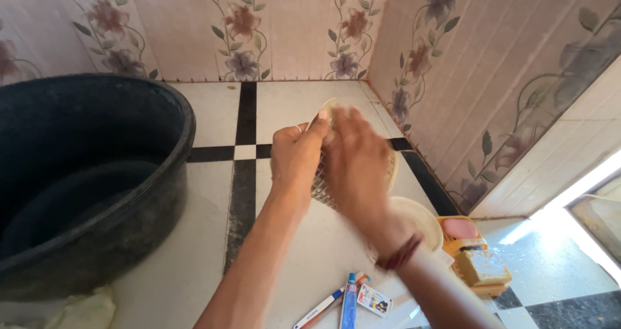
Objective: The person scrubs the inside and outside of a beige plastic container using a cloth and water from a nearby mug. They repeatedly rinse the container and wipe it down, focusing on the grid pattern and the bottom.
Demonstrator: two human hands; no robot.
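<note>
Your left hand (294, 157) grips the rim of a pale basket (336, 112); your right hand (356, 164), fingers together, presses its mesh. The black tub (155, 193) looks empty. An orange soap dish (495, 280) holds two soap bars.

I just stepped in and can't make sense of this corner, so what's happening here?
A person holds a pale round strainer over the tiled floor, left hand gripping its rim, right hand, blurred, across its mesh. A big black tub stands at the left. A soap holder with bars and small tubes lie nearby.
</note>
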